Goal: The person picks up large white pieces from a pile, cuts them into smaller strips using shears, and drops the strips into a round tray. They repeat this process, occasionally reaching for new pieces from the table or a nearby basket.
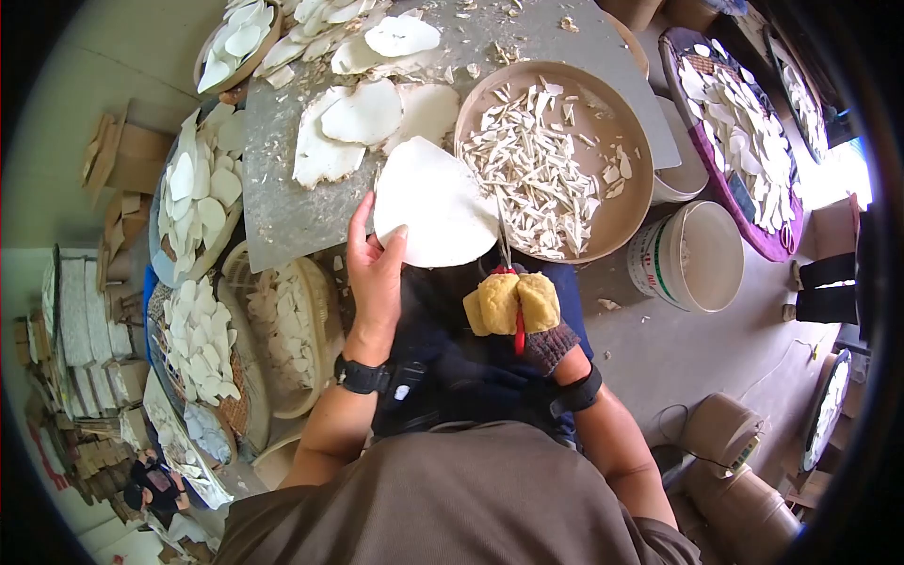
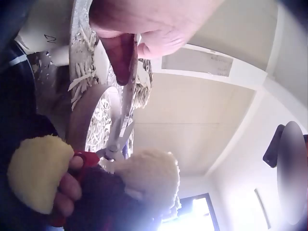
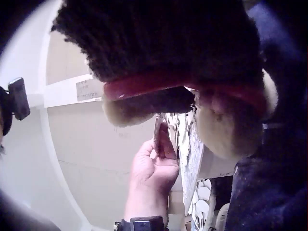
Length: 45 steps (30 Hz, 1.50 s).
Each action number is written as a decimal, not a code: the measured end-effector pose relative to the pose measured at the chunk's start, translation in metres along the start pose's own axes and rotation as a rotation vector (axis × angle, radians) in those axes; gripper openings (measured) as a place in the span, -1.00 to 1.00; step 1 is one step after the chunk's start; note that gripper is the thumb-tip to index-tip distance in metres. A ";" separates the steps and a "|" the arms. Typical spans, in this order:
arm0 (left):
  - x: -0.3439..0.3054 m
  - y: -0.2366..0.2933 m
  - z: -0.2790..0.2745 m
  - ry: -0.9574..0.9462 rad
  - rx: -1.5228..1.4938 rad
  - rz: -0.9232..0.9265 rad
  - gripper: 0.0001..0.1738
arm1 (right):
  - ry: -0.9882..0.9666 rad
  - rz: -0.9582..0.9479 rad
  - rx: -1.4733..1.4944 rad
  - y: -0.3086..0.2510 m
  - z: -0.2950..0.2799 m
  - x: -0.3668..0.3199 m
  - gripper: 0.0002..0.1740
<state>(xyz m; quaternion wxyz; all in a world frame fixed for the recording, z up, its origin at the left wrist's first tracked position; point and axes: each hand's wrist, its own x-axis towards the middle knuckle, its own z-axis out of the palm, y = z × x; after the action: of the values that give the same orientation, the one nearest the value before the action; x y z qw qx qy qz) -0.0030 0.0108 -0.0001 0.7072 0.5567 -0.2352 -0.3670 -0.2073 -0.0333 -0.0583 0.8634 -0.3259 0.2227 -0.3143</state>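
Note:
My left hand (image 1: 375, 281) pinches a broad, flat white piece (image 1: 435, 209) with a thin brownish edge, thumb on top and fingers beneath. On my right hand (image 1: 550, 348) is a dark knitted glove that leaves the fingertips bare. It grips scissors (image 2: 111, 150) with red handles, padded by yellow foam (image 1: 513, 303). In the left wrist view the blades stand apart, close to the white piece's edge. Below them a round tan tray (image 1: 617, 221) holds many cut white strips (image 1: 541, 179). From the right wrist, the glove and foam hide most of the scissors.
More white pieces (image 1: 363, 113) lie on the grey table (image 1: 282, 226), among crumbs. Baskets of similar pieces (image 1: 198, 344) stand on the left, with an oval tub (image 1: 325, 315). To the right are a white bucket (image 1: 697, 254) and a purple-edged tray (image 1: 780, 245).

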 end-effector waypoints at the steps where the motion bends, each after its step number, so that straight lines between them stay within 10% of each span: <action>1: -0.002 0.000 0.002 0.010 -0.015 -0.005 -0.26 | -0.009 -0.052 -0.212 0.002 -0.002 0.000 -0.77; 5: -0.006 0.012 0.007 0.000 0.052 -0.026 -0.24 | -0.056 -0.104 -0.634 -0.003 0.009 0.003 -0.75; 9: 0.007 0.012 -0.014 -0.061 0.091 0.022 -0.21 | -0.251 -0.657 -1.276 -0.021 0.029 0.008 -0.75; 15: 0.007 0.016 -0.031 -0.038 0.115 -0.009 -0.20 | -0.311 -0.620 -1.370 -0.019 0.040 0.010 -0.77; 24: 0.004 0.025 -0.034 0.016 0.065 -0.068 -0.22 | -0.209 -0.017 -0.883 -0.005 0.036 0.006 -0.76; 26: 0.006 0.027 -0.035 0.012 0.009 -0.103 -0.28 | -0.056 0.239 -0.129 0.005 0.033 0.004 -0.78; 29: 0.014 0.035 -0.050 -0.075 -0.071 -0.121 -0.45 | -0.087 0.236 -0.200 0.007 0.029 0.002 -0.82; 31: 0.018 0.043 -0.057 -0.138 -0.083 -0.094 -0.58 | -0.231 0.133 -0.814 0.010 0.010 0.005 -0.80; 32: 0.020 0.047 -0.061 -0.161 0.021 -0.024 -0.68 | -0.253 0.184 0.032 0.031 -0.007 0.002 -0.75; 36: 0.030 0.055 -0.063 -0.273 0.445 0.386 -0.85 | -0.290 0.595 1.145 0.018 0.016 0.000 -0.71; 45: 0.023 0.057 -0.067 -0.414 0.711 0.538 -0.87 | -0.275 0.659 1.278 0.014 0.023 0.003 -0.70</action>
<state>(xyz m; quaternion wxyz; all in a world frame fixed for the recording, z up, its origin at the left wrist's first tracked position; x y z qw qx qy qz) 0.0755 0.0403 0.0351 0.4815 0.5985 -0.6170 -0.1710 -0.1863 -0.0181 -0.0528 0.9549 0.2888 -0.0278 -0.0629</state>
